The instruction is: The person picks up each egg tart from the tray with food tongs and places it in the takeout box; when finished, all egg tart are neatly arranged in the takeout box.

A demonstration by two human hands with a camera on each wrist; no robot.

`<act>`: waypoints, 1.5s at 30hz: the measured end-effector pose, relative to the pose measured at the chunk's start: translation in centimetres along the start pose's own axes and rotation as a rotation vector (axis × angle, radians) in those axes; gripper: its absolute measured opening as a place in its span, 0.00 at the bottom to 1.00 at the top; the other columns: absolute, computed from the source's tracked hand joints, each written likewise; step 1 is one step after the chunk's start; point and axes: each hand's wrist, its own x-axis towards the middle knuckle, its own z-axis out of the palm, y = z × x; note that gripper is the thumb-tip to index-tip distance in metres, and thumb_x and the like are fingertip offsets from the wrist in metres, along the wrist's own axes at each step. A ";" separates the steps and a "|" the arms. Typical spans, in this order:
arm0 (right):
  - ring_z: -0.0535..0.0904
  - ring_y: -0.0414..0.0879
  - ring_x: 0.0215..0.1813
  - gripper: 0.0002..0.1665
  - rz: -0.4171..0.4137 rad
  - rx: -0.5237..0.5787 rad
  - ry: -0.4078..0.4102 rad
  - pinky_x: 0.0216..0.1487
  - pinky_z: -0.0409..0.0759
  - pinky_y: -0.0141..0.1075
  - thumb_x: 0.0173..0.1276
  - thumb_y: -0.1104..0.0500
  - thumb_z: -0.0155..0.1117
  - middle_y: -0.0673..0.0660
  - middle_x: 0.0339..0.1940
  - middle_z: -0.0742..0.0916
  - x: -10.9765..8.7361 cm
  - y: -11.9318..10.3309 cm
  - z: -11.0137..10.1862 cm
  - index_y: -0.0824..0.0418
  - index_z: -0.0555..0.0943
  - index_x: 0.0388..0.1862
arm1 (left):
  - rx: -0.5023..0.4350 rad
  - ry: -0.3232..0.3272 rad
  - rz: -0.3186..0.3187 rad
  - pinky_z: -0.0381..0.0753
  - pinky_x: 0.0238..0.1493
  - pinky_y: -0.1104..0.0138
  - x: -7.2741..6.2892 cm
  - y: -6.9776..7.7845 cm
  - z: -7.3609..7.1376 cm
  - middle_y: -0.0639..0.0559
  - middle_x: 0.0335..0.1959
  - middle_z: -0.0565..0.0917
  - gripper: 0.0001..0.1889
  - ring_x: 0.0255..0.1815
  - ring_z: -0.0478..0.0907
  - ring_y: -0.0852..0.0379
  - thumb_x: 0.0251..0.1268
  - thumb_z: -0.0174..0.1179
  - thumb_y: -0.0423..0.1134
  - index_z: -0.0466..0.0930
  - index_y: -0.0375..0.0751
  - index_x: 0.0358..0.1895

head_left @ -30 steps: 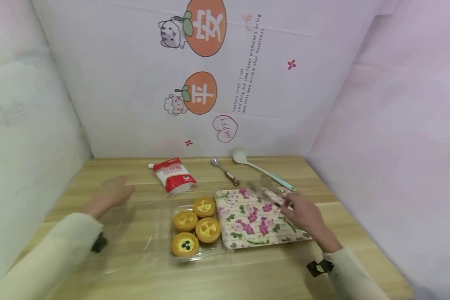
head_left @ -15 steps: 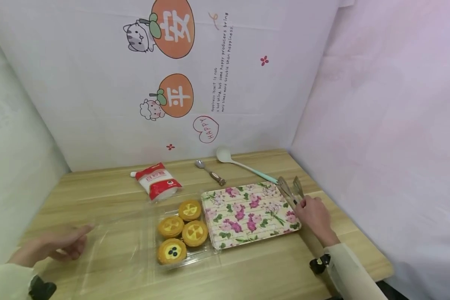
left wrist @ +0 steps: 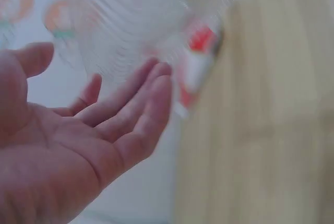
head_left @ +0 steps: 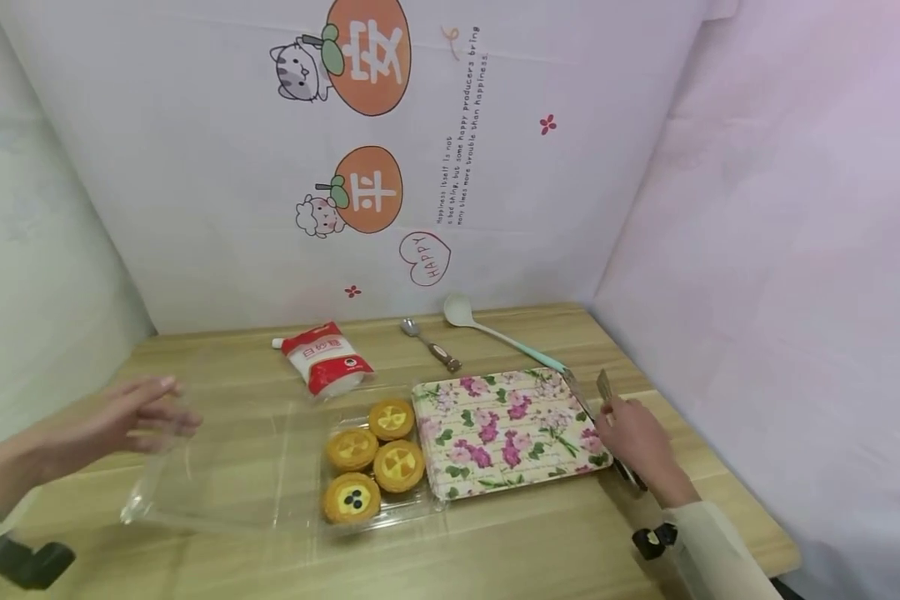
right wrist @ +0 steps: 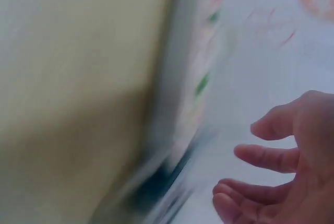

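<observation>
In the head view, my left hand [head_left: 123,421] is at the left with its fingers fairly straight, at the edge of a clear plastic lid [head_left: 221,483]. The left wrist view has the ridged lid [left wrist: 130,20] just beyond the fingertips; contact is hard to tell. The lid, tilted up, joins a clear container [head_left: 390,521] holding several egg tarts [head_left: 399,465]. My right hand [head_left: 633,437] is over metal tongs [head_left: 576,392] beside the floral tray [head_left: 487,433]. Its fingers are apart with nothing between them in the right wrist view, where the tongs [right wrist: 162,187] are blurred.
A red-and-white sugar bag [head_left: 326,358] lies behind the container. A small spoon [head_left: 431,343] and a ladle [head_left: 502,333] with a green handle lie along the back of the wooden table [head_left: 525,533]. White walls stand on three sides.
My right hand has carried the tongs from above the tray to its right side and let go of them. My left hand has moved to the lid, whose outer edge has risen.
</observation>
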 end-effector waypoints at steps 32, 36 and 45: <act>0.69 0.44 0.24 0.16 0.059 0.889 -0.402 0.29 0.71 0.37 0.73 0.57 0.54 0.52 0.20 0.77 10.1 -21.7 10.6 0.61 0.76 0.24 | 0.986 0.206 0.543 0.60 0.66 0.40 12.9 -1.0 18.1 0.46 0.70 0.71 0.22 0.71 0.66 0.45 0.69 0.57 0.46 0.73 0.51 0.65; 0.67 0.43 0.23 0.17 0.058 0.936 -0.397 0.29 0.68 0.37 0.74 0.59 0.54 0.53 0.20 0.75 10.1 -21.9 10.9 0.60 0.73 0.21 | 1.021 0.235 0.574 0.64 0.63 0.40 12.9 -1.3 18.0 0.46 0.68 0.73 0.22 0.69 0.69 0.46 0.68 0.56 0.48 0.76 0.50 0.63; 0.73 0.44 0.29 0.21 -0.059 1.034 -0.596 0.33 0.75 0.37 0.79 0.52 0.47 0.54 0.27 0.79 6.5 -20.7 8.7 0.67 0.77 0.35 | 1.043 0.245 0.549 0.64 0.64 0.42 12.7 -1.5 18.2 0.47 0.68 0.73 0.22 0.68 0.69 0.47 0.66 0.56 0.48 0.77 0.49 0.62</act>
